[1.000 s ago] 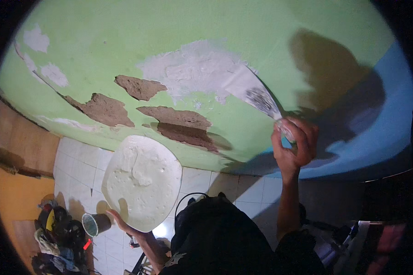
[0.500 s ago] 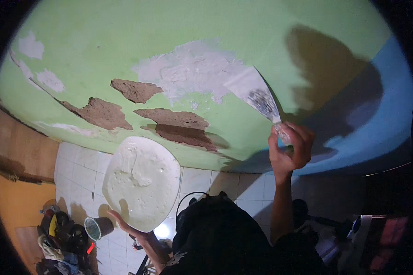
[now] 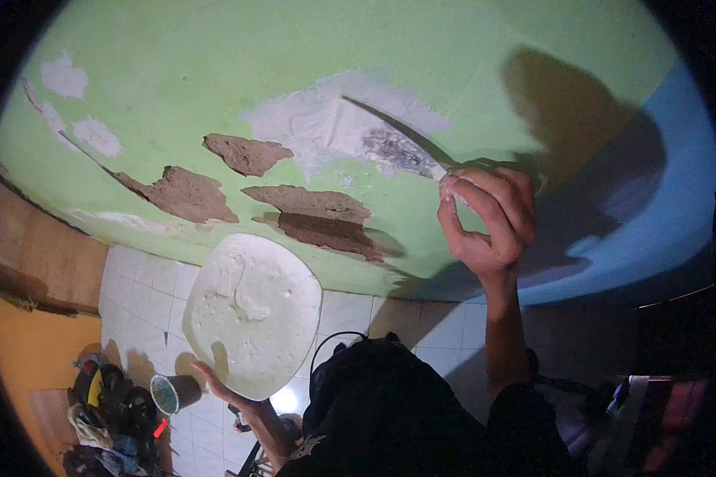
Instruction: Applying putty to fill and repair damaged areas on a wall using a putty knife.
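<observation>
My right hand (image 3: 493,219) is closed round the handle of a putty knife (image 3: 398,147), whose broad blade lies against the green wall (image 3: 422,48). The blade rests on a patch of white filler (image 3: 294,119) and is smeared with it. Low on the left, my left hand (image 3: 229,388) holds a white squarish plate (image 3: 314,318) from beneath, its fingers mostly hidden. A thick white paste (image 3: 250,278) covers the plate. Bare brown patches (image 3: 247,153) of broken plaster show beside and below the filler.
Smaller white filler patches (image 3: 65,75) mark the wall's left side. On the tiled floor (image 3: 147,274) stand a bucket (image 3: 175,393) and a dark heap of things (image 3: 115,413). A wooden panel (image 3: 40,246) is at the left. The wall turns blue (image 3: 652,199) at the right.
My right hand has swept the putty knife leftward across the filler patch, and the blade now lies at a flatter slant. The plate stays in my left hand.
</observation>
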{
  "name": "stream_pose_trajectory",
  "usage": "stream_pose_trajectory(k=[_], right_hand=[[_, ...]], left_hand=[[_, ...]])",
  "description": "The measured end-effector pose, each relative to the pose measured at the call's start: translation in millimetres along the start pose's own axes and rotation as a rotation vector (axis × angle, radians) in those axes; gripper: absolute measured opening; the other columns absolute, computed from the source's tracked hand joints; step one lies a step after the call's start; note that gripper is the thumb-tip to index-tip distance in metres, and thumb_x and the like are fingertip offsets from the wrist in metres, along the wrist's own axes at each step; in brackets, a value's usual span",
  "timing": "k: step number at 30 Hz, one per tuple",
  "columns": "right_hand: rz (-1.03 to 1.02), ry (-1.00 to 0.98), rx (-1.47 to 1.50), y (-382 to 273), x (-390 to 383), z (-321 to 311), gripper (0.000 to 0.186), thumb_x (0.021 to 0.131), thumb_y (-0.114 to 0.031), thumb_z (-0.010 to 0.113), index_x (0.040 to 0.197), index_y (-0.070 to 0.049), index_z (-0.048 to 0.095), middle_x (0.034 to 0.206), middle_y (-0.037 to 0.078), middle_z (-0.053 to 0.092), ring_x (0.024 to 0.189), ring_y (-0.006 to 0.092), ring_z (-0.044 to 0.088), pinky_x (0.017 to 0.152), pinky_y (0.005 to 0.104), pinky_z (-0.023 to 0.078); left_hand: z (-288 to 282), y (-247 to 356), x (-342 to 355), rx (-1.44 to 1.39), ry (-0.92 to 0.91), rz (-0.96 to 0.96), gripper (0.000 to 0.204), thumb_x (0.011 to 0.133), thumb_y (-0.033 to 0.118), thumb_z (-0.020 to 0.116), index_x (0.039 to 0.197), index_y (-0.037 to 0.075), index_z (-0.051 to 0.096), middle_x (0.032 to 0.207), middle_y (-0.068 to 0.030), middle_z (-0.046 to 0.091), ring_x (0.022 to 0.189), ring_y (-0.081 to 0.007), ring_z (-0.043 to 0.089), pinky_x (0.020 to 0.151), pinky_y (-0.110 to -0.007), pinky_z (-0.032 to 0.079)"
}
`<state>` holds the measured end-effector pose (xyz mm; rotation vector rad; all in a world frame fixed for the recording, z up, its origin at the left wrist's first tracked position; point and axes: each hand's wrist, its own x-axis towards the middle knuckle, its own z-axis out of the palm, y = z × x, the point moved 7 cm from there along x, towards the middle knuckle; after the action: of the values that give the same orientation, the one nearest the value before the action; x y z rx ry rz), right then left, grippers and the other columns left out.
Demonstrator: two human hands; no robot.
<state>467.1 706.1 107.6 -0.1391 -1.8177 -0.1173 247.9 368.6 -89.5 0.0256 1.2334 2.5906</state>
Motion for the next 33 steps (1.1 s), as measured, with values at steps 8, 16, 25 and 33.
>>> stream_pose_trajectory(k=[8,16,25,33], right_hand=[[0.093,-0.025,-0.176,8,-38,-36,0.032,0.068,0.005,0.079,0.095,-0.011,0.070,0.096,0.002,0.069,0.085,0.0220,0.063,0.075,0.0355,0.050],[0.055,-0.010,-0.170,-9,-22,-13,0.032,0.071,0.001,0.080,0.099,-0.012,0.069,0.101,0.000,0.069,0.087,0.0197,0.064,0.076,0.0356,0.049],[0.113,0.002,-0.205,5,-37,-34,0.036,0.069,0.003,0.080,0.099,-0.013,0.069,0.097,0.000,0.068,0.085,0.0209,0.064,0.077,0.0362,0.050],[0.006,-0.116,-0.054,-15,-15,-2,0.031,0.067,0.005,0.079,0.093,-0.011,0.071,0.097,0.002,0.069,0.084,0.0227,0.062,0.074,0.0355,0.052]], left_hand=[[-4,-2,3,-0.081,-0.017,-0.019,0.074,0.099,0.063,0.038,0.151,0.010,0.033,0.147,-0.0137,0.043,0.129,-0.0323,0.051,0.105,-0.050,0.047],[-1,5,3,-0.039,-0.041,-0.003,0.077,0.099,0.062,0.038,0.151,0.007,0.031,0.146,-0.0158,0.044,0.129,-0.0337,0.051,0.104,-0.051,0.048],[-5,6,6,-0.077,-0.051,-0.019,0.076,0.100,0.060,0.039,0.151,0.005,0.030,0.145,-0.0182,0.044,0.126,-0.0342,0.053,0.103,-0.050,0.049],[-17,1,11,-0.013,-0.038,-0.005,0.074,0.101,0.057,0.041,0.150,0.004,0.030,0.144,-0.0195,0.045,0.125,-0.0352,0.054,0.100,-0.050,0.051]])
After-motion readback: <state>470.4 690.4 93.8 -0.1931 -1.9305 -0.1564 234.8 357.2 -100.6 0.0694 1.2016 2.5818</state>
